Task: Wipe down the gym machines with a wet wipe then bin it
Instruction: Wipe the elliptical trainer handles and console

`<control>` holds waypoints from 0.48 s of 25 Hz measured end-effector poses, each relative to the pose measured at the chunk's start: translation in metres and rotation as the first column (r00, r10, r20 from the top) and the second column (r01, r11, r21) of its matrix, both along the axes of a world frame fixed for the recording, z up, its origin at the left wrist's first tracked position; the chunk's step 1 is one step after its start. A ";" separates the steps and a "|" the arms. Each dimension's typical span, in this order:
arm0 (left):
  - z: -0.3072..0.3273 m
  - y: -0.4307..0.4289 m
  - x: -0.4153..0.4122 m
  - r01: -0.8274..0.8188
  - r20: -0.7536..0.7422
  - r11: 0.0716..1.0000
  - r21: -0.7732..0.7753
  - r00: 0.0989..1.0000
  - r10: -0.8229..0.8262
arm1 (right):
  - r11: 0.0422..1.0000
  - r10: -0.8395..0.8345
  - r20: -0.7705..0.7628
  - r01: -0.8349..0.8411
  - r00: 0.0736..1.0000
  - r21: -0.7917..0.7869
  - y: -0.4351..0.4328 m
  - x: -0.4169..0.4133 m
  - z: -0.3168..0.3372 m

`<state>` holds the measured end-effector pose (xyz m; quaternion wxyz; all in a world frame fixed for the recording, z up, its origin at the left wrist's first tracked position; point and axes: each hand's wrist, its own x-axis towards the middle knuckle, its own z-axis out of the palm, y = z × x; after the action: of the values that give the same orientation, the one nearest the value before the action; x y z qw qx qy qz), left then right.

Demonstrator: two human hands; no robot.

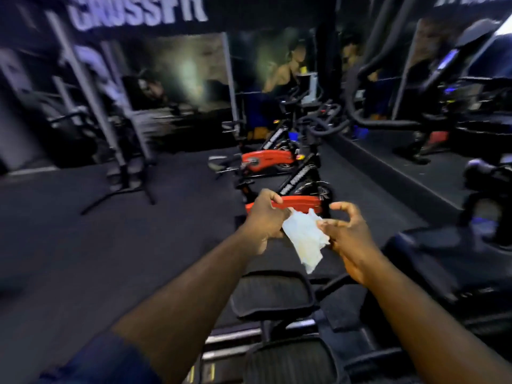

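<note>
Nearest, two black elliptical foot pedals (pixel 273 295) sit below the arms. Just above them the wet wipe (pixel 304 241) hangs crumpled btwn both hands: the left hand (pixel 264 217) grips its left edge in curled fingers, and the right hand (pixel 349 231) pinches the right edge btwn thumb & forefinger, other fingers loosely curled. Beyond stand two spin bikes w/ red covers (pixel 299 203), then a mirrored wall (pixel 194 73) & CROSSFIT lettering (pixel 138 12), all blurred. The risk, imo, is that the wipe's held by its edges only, so a hard tug to open it could tear it or slip it onto the floor; no bin in view.
</note>
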<state>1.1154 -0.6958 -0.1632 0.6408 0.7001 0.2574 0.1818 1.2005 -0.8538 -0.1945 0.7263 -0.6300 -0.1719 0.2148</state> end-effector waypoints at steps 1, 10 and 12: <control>0.000 0.019 -0.029 -0.033 0.001 0.999 -0.013 0.999 0.033 | 0.999 0.054 0.031 -0.054 0.998 0.005 0.023 -0.018 -0.003; -0.034 0.193 -0.317 -0.238 -0.221 0.928 0.286 0.926 0.305 | 0.888 0.458 0.110 -0.449 0.882 -0.101 0.250 -0.233 -0.042; -0.046 0.243 -0.379 -0.276 -0.241 0.905 0.323 0.901 0.360 | 0.872 0.488 0.166 -0.471 0.857 -0.132 0.299 -0.289 -0.050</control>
<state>0.7368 -0.4531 -0.2092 0.4504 0.7509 0.4335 0.2130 0.9114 -0.5548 -0.2447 0.6013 -0.6161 -0.3840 0.3338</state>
